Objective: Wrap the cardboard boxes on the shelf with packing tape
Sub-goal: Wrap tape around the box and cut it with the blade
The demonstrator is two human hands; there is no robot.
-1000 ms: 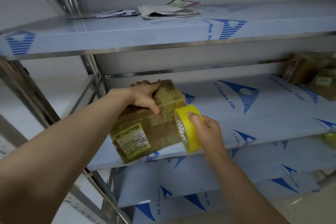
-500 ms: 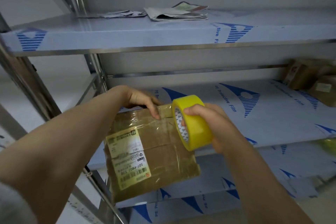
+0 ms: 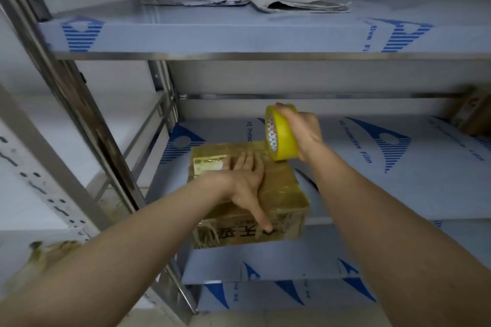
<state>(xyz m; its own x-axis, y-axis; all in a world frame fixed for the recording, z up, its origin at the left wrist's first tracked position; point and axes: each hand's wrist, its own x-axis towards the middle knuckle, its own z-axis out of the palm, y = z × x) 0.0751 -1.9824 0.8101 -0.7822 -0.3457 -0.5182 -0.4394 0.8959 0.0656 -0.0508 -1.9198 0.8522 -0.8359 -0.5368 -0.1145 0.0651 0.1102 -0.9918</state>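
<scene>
1. Left hand (image 3: 244, 180) is laid flat on the top of the cardboard box (image 3: 281, 194), its fingers straight and close together, while the thumb is spread down over the box's near face, which is printed with dark characters.
2. Right hand (image 3: 303, 133) is curled round the yellow tape roll (image 3: 283, 138), which is held on edge just above the far right corner of the box. A short strip of tape seems to be drawn from the roll to the box top, though this is left uncertain by the blur.
3. The box is seen lying flat at the front left of the middle shelf (image 3: 372, 180), its near edge overhanging the shelf's front. A pale green label (image 3: 208, 163) is stuck on its top, just left of the fingers.
4. Blue-printed protective film is spread over every shelf.
5. Folded papers (image 3: 300, 1) are left on the upper shelf (image 3: 212, 34), and another brown box (image 3: 473, 111) is partly seen at the far right of the middle shelf.
</scene>
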